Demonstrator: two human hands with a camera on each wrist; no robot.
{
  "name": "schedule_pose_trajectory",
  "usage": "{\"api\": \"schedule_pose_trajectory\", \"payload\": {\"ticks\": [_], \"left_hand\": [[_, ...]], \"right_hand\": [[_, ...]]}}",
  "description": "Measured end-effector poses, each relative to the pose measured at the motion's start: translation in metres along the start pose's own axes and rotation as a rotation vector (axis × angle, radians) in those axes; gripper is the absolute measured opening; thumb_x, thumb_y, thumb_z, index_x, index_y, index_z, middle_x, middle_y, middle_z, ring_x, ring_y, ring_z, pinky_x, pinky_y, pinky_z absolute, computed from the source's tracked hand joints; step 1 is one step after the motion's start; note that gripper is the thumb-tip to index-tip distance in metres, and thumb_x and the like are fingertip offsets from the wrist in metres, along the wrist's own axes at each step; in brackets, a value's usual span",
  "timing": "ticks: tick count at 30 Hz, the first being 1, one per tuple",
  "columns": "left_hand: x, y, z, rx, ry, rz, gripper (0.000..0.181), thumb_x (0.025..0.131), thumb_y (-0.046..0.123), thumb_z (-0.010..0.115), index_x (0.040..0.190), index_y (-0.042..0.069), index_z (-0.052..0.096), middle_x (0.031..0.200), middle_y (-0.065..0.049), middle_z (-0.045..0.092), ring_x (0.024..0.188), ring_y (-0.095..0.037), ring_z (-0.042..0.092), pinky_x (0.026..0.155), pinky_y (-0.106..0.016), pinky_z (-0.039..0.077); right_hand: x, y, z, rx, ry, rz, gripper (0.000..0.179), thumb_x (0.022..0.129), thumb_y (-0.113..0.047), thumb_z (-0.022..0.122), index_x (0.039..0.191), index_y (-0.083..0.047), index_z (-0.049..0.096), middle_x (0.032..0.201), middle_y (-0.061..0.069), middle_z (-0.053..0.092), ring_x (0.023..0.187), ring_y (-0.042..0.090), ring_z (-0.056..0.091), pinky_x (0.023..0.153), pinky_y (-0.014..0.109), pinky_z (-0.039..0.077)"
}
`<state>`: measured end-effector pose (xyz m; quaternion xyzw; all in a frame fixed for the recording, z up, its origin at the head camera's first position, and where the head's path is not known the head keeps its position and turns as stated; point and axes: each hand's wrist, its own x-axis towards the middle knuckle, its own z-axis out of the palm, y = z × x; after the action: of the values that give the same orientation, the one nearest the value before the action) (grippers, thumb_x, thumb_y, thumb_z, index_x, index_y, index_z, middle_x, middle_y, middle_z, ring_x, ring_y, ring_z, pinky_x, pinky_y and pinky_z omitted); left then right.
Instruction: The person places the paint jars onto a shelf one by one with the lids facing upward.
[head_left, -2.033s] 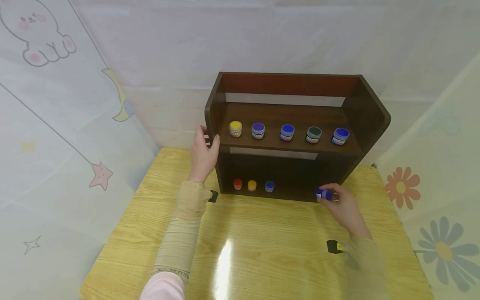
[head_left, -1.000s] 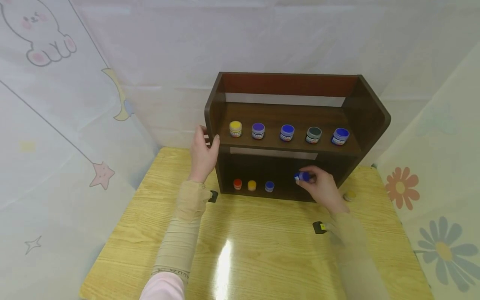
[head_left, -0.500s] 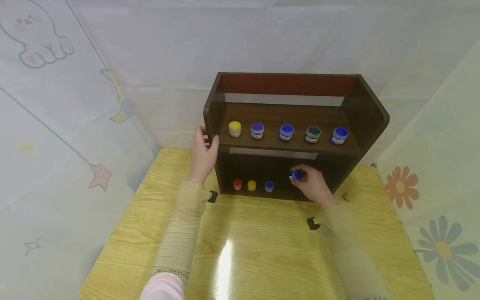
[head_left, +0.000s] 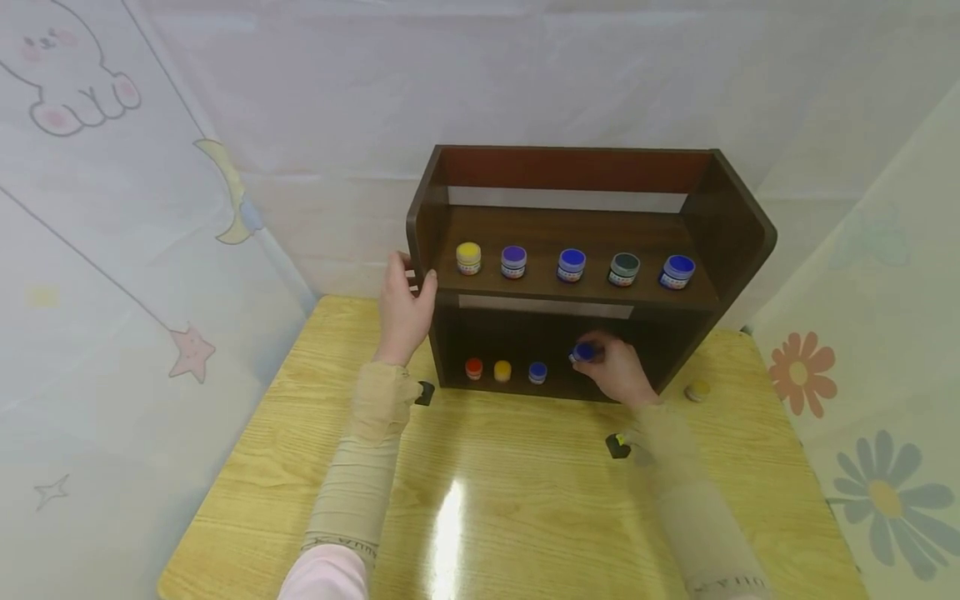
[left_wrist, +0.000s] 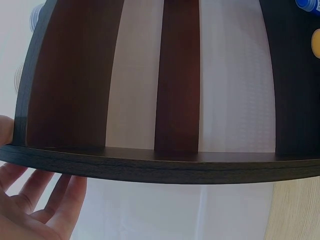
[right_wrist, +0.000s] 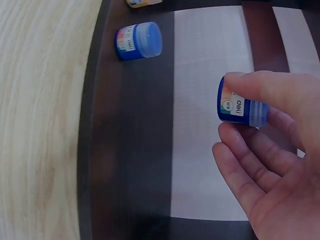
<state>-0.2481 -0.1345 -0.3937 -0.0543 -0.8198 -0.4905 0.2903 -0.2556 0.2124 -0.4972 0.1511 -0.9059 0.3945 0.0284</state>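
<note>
My right hand (head_left: 618,371) pinches a blue paint jar (head_left: 582,352) between thumb and fingers, held above the lower board of a dark brown shelf (head_left: 570,221). Its label shows in the right wrist view, with the jar (right_wrist: 237,102) upright relative to the shelf. My left hand (head_left: 405,308) grips the shelf's left side panel (left_wrist: 150,167), thumb at the inner side and fingers outside. On the lower board stand a red jar (head_left: 474,368), an orange-yellow jar (head_left: 502,371) and another blue jar (head_left: 537,372), left of the held one.
Along the upper board stand a yellow jar (head_left: 468,258), a purple jar (head_left: 513,262), a blue jar (head_left: 571,265), a dark green jar (head_left: 623,269) and another blue jar (head_left: 677,272). A yellow-lidded jar (head_left: 697,390) sits on the wooden table (head_left: 525,483), right of the shelf.
My right hand has carried the blue paint jar leftward from the shelf's right front corner into the lower compartment. The yellow-lidded jar on the table has come into sight. My left hand stays put.
</note>
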Motion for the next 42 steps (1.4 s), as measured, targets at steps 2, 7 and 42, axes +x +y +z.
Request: {"api": "schedule_pose_trajectory", "payload": {"ticks": [2,7,42], "left_hand": [[0.0,0.0,0.0,-0.003,0.001,-0.001,0.025,0.101,0.016,0.06,0.118,0.003,0.049,0.113,-0.015,0.057,0.094,-0.031,0.063,0.082,-0.043,0.054],[0.0,0.0,0.0,-0.01,0.003,0.003,0.024,0.101,0.015,0.06,0.117,0.002,0.049,0.112,-0.016,0.057,0.093,-0.031,0.063,0.082,-0.044,0.054],[0.0,0.001,0.0,-0.004,-0.004,-0.019,0.023,0.101,0.014,0.06,0.118,0.003,0.049,0.113,-0.015,0.057,0.095,-0.031,0.063,0.083,-0.042,0.054]], "right_hand": [[0.0,0.003,0.002,-0.002,-0.008,0.001,0.04,0.087,-0.007,0.079,0.124,0.002,0.066,0.097,0.017,0.071,0.081,0.029,0.07,0.068,0.042,0.055],[0.002,0.013,0.011,0.006,-0.022,0.014,0.046,0.089,-0.007,0.077,0.131,0.002,0.062,0.101,0.019,0.07,0.083,0.03,0.07,0.072,0.047,0.056],[-0.002,0.045,0.053,-0.051,-0.073,0.145,0.038,0.087,-0.006,0.078,0.119,0.0,0.058,0.111,0.026,0.066,0.101,0.044,0.063,0.086,0.057,0.049]]}}
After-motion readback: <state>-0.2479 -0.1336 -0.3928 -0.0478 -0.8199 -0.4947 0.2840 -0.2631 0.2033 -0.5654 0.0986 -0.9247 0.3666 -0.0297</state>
